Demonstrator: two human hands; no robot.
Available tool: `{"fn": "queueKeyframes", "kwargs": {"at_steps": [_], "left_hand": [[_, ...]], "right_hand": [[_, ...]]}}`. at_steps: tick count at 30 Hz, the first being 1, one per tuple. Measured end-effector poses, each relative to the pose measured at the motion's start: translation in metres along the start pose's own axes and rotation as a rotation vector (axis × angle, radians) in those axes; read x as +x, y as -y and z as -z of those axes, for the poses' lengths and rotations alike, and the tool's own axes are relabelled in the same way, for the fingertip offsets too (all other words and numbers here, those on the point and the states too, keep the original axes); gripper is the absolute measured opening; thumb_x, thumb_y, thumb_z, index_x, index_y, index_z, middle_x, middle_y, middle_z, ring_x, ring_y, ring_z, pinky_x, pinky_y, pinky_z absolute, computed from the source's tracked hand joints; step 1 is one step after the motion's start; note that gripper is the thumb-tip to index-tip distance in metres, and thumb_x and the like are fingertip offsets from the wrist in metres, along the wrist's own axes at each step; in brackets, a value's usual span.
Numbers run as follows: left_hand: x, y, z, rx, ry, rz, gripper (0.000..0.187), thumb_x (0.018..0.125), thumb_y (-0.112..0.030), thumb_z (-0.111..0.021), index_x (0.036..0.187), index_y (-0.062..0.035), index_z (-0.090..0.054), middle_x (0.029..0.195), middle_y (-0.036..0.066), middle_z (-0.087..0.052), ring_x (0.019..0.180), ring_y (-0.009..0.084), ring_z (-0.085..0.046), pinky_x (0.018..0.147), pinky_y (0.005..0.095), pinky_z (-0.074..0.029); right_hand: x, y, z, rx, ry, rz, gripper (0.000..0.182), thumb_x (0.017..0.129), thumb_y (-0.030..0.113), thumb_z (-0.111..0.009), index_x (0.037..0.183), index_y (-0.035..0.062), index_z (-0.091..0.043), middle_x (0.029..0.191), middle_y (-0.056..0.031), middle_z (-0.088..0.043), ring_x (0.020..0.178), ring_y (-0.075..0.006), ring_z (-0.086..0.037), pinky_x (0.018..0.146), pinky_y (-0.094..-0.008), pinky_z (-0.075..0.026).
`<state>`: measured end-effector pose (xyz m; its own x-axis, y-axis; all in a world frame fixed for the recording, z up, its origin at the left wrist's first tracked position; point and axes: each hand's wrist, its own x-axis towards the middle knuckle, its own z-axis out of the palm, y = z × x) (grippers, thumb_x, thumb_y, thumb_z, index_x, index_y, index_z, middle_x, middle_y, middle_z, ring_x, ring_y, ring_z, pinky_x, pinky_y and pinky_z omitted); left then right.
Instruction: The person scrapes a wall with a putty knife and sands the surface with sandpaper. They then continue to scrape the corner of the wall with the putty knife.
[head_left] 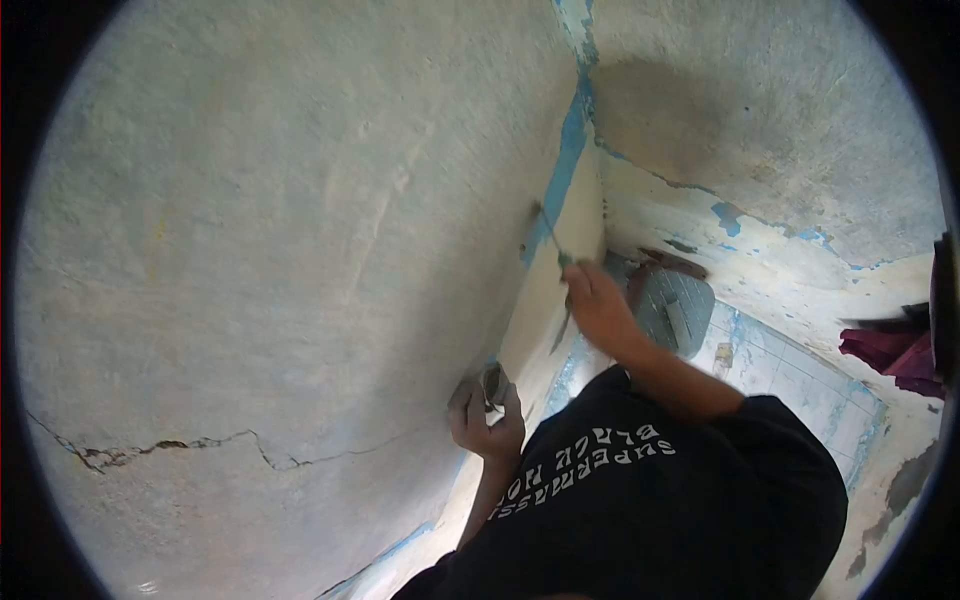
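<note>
My right hand (598,303) is closed on the handle of a thin, long-necked scraper (548,226), slightly blurred. Its dark tip is at the edge of the blue paint strip (570,150) near the wall corner; whether it touches cannot be told. Lower down, my left hand (487,422) is beside the grey wall (300,250), fingers curled up around a small grey, hollow-looking thing (492,380). Its exact kind does not show.
A jagged crack (170,445) runs along the grey wall. Below the corner, a grey stool-like seat (675,310) with something lying on it stands on the paint-spattered tiled floor (790,375). Dark red cloth (895,355) hangs at the right. Paint peels from the right wall (780,215).
</note>
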<state>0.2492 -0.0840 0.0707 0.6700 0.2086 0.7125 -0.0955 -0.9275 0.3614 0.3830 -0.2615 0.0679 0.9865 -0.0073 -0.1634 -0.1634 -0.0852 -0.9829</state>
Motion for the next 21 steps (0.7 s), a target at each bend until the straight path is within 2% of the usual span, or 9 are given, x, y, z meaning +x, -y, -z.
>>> {"fn": "queueKeyframes", "kwargs": {"at_steps": [3,5,6,9,11,17,19,20,21], "left_hand": [[0.004,0.005,-0.004,0.004,0.015,0.001,0.036,0.068,-0.009,-0.084,0.100,-0.0015,-0.070,0.105,0.013,-0.065,0.084,0.0292,-0.067,0.068,0.0367,-0.055],[0.002,0.006,-0.007,0.044,-0.033,-0.069,0.037,0.068,-0.010,-0.084,0.101,-0.0021,-0.071,0.105,0.012,-0.065,0.084,0.0285,-0.066,0.067,0.0355,-0.054],[-0.004,0.004,-0.002,0.047,-0.018,-0.061,0.037,0.068,-0.010,-0.084,0.101,-0.0021,-0.071,0.105,0.012,-0.065,0.084,0.0285,-0.066,0.067,0.0355,-0.054],[0.005,0.007,-0.009,0.070,-0.009,-0.073,0.038,0.067,-0.012,-0.085,0.101,-0.0023,-0.071,0.104,0.012,-0.065,0.086,0.0282,-0.066,0.071,0.0365,-0.054],[-0.002,0.005,-0.011,-0.010,-0.037,0.021,0.037,0.067,-0.011,-0.085,0.099,-0.0022,-0.071,0.104,0.012,-0.065,0.090,0.0298,-0.065,0.078,0.0400,-0.053],[0.000,0.005,-0.011,0.053,-0.017,-0.010,0.036,0.067,-0.011,-0.085,0.099,-0.0013,-0.072,0.104,0.013,-0.066,0.089,0.0307,-0.066,0.078,0.0390,-0.052],[0.002,0.002,-0.009,0.048,-0.014,-0.012,0.036,0.067,-0.010,-0.085,0.098,-0.0003,-0.070,0.106,0.013,-0.066,0.089,0.0315,-0.066,0.079,0.0392,-0.052],[0.001,0.002,-0.009,0.049,-0.009,-0.009,0.036,0.067,-0.010,-0.085,0.098,-0.0003,-0.070,0.106,0.013,-0.066,0.089,0.0315,-0.066,0.079,0.0392,-0.052],[0.001,0.003,-0.008,0.050,0.005,-0.011,0.036,0.068,-0.009,-0.085,0.099,-0.0003,-0.070,0.106,0.013,-0.066,0.088,0.0315,-0.066,0.078,0.0390,-0.053]], "right_hand": [[-0.001,-0.012,-0.005,0.066,0.050,0.003,0.038,0.105,0.030,-0.043,0.095,-0.0038,-0.059,0.079,-0.0244,-0.060,0.078,-0.0371,-0.062,0.074,-0.0456,-0.047],[0.025,-0.005,0.012,0.038,-0.020,-0.001,0.038,0.105,0.032,-0.046,0.093,-0.0017,-0.059,0.066,-0.0038,-0.050,0.062,-0.0133,-0.051,0.060,-0.0317,-0.043],[0.035,-0.004,0.015,0.111,0.009,-0.073,0.039,0.105,0.033,-0.045,0.093,-0.0012,-0.059,0.065,-0.0033,-0.051,0.061,-0.0129,-0.051,0.059,-0.0315,-0.043],[-0.006,-0.001,0.000,0.037,0.085,-0.019,0.038,0.106,0.031,-0.045,0.092,-0.0018,-0.059,0.065,-0.0033,-0.051,0.059,-0.0134,-0.050,0.057,-0.0312,-0.041],[-0.006,0.005,0.008,0.064,0.116,-0.076,0.039,0.106,0.032,-0.045,0.093,-0.0015,-0.059,0.066,-0.0043,-0.053,0.059,-0.0133,-0.051,0.056,-0.0308,-0.041],[0.001,-0.002,0.013,0.050,0.131,-0.039,0.039,0.105,0.033,-0.046,0.093,-0.0022,-0.059,0.066,-0.0054,-0.053,0.059,-0.0144,-0.052,0.058,-0.0321,-0.042],[0.006,-0.004,0.012,0.000,0.031,0.034,0.037,0.105,0.028,-0.045,0.095,-0.0040,-0.059,0.073,-0.0233,-0.058,0.068,-0.0345,-0.060,0.066,-0.0446,-0.045],[0.013,-0.006,0.016,-0.006,0.057,0.030,0.039,0.105,0.032,-0.047,0.094,-0.0026,-0.059,0.066,-0.0073,-0.054,0.061,-0.0162,-0.054,0.060,-0.0330,-0.044],[0.009,-0.006,0.017,-0.010,0.061,0.022,0.039,0.105,0.032,-0.047,0.094,-0.0026,-0.059,0.066,-0.0073,-0.054,0.061,-0.0162,-0.054,0.060,-0.0330,-0.044]]}}
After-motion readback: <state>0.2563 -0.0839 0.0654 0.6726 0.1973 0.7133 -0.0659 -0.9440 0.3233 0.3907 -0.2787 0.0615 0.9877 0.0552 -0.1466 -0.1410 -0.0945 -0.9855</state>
